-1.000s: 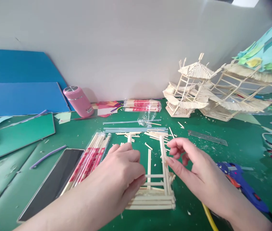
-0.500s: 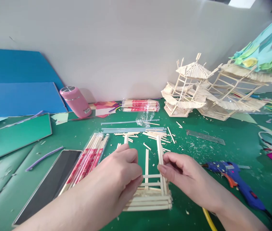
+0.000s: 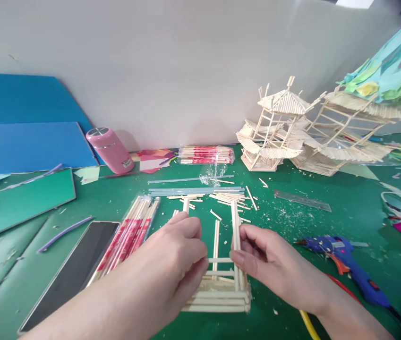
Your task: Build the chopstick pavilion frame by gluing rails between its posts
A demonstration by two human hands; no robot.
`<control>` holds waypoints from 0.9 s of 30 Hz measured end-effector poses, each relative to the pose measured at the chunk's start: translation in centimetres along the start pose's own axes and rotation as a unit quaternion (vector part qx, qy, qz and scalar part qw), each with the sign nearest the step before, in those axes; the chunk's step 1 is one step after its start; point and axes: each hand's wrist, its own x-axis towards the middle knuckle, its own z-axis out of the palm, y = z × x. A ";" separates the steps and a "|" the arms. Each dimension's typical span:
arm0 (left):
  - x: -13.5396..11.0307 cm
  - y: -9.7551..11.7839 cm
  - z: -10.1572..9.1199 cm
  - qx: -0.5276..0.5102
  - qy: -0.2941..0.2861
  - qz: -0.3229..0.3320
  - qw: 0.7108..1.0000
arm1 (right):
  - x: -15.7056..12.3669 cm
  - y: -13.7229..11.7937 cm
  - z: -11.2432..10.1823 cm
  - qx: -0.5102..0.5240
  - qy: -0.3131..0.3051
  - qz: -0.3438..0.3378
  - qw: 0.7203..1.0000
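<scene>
Pale wooden stick frame (image 3: 221,294) is standing at the near middle of the green table (image 3: 200,328). Judging by eye: light, stiff along the sticks, fragile at the joints; best held low, by the stacked base (image 3: 217,309). Right hand (image 3: 267,255) is pinching the right post (image 3: 235,226), thumb against fingers. Left hand (image 3: 182,255) is curling over the left side, fingertips hidden; cannot tell what it is pinching. Farther out, blue glue gun (image 3: 352,269) is lying right, wrapped sticks (image 3: 124,241) left; stick models (image 3: 285,104) are standing behind.
</scene>
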 end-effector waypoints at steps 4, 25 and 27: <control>0.1 0.1 0.0 -0.006 0.009 -0.006 1.000 | 0.0 0.1 -0.1 -0.005 -0.002 -0.002 1.000; 0.4 1.4 -1.2 0.021 -0.010 0.035 0.999 | 0.1 0.3 0.2 0.025 -0.014 -0.010 1.000; 0.9 1.5 -0.9 0.040 -0.018 0.052 0.998 | 0.2 0.3 0.2 0.033 -0.014 -0.011 0.999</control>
